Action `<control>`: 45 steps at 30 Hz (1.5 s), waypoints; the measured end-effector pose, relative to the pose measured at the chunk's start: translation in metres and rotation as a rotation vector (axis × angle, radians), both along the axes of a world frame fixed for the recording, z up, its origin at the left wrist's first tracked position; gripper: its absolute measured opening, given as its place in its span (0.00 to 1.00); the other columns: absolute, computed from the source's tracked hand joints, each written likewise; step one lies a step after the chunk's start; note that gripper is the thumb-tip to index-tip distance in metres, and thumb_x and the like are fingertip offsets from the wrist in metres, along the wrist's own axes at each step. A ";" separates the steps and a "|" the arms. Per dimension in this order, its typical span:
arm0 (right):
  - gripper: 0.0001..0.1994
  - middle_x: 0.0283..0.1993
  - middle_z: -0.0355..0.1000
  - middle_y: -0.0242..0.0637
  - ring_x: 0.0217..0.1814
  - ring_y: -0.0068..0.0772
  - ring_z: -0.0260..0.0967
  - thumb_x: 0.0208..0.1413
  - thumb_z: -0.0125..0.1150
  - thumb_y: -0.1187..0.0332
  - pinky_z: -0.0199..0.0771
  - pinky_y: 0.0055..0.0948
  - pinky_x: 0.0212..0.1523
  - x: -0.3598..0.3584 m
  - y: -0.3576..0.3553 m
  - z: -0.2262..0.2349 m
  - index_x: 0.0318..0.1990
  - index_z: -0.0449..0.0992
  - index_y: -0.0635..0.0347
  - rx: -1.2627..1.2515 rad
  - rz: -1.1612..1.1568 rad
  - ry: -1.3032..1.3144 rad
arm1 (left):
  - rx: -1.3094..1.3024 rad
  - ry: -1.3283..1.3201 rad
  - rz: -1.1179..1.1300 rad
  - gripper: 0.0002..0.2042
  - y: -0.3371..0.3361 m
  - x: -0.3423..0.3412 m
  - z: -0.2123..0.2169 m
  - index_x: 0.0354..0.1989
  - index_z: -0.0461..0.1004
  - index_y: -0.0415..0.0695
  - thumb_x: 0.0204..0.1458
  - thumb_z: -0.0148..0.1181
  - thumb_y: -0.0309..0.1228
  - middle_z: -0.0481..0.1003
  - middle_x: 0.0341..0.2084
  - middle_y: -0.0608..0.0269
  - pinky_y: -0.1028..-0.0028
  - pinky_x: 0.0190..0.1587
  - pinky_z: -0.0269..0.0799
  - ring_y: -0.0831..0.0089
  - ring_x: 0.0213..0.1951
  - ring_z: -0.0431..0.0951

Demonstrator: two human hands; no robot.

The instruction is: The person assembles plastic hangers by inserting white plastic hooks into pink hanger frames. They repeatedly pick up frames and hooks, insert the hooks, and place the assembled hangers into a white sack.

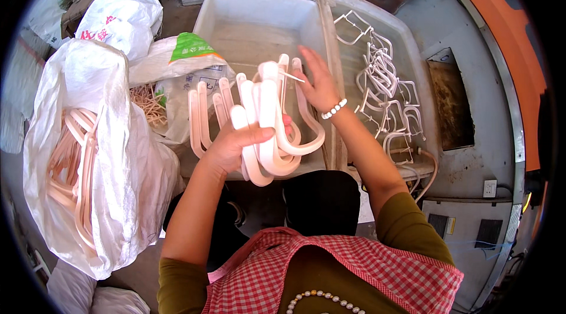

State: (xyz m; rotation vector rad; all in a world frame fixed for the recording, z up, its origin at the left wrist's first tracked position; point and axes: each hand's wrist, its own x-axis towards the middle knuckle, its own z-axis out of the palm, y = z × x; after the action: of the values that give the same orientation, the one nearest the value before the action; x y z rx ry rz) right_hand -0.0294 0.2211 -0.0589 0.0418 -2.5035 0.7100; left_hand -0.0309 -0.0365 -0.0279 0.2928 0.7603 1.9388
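My left hand (239, 140) is closed round a bunch of pale pink, curved U-shaped plastic pieces (274, 131) with slotted ends. It holds them over the near side of a white tub (253, 10). My right hand (318, 81), a beaded bracelet at its wrist, has its fingers stretched out beside the upper ends of the bunch. A thin white strip (292, 76) sticks out from the pieces toward its thumb; I cannot tell whether they touch. More such pink pieces (203, 116) stand left of my left hand, their lower ends partly hidden.
A large white woven sack (135, 196) at the left holds more curved pink pieces (88, 184). Behind it, another sack holds thin pink sticks (147, 102). A second tub (407, 37) at the right holds white plastic frames (380, 69); a hose (433, 167) runs beside it.
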 end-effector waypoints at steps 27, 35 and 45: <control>0.28 0.47 0.72 0.44 0.50 0.33 0.69 0.60 0.53 0.54 0.68 0.28 0.51 -0.065 -0.078 0.121 0.59 0.63 0.68 -0.477 0.344 -0.074 | -0.195 0.262 0.032 0.24 0.007 0.010 -0.011 0.53 0.67 0.38 0.46 0.66 0.25 0.74 0.42 0.60 0.71 0.50 0.70 0.71 0.45 0.75; 0.34 0.64 0.61 0.40 0.67 0.34 0.57 0.59 0.49 0.43 0.55 0.35 0.65 -0.007 -0.066 0.043 0.65 0.58 0.58 -1.247 0.473 -0.653 | -0.219 -0.012 0.185 0.21 0.010 -0.003 -0.023 0.52 0.67 0.37 0.50 0.64 0.28 0.75 0.41 0.56 0.66 0.45 0.75 0.67 0.44 0.76; 0.29 0.62 0.62 0.37 0.64 0.33 0.60 0.61 0.49 0.48 0.57 0.37 0.65 0.046 -0.069 0.003 0.63 0.59 0.55 -1.661 0.448 -0.980 | -0.250 -0.032 0.027 0.21 0.012 0.002 -0.023 0.55 0.64 0.37 0.50 0.57 0.23 0.73 0.45 0.55 0.65 0.47 0.74 0.64 0.45 0.76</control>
State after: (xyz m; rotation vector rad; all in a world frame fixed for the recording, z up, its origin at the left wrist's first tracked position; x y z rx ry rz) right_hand 0.0165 0.1526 -0.0560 -0.4299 -1.6622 3.2791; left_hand -0.0290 -0.0247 -0.0505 0.0991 0.9778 1.8452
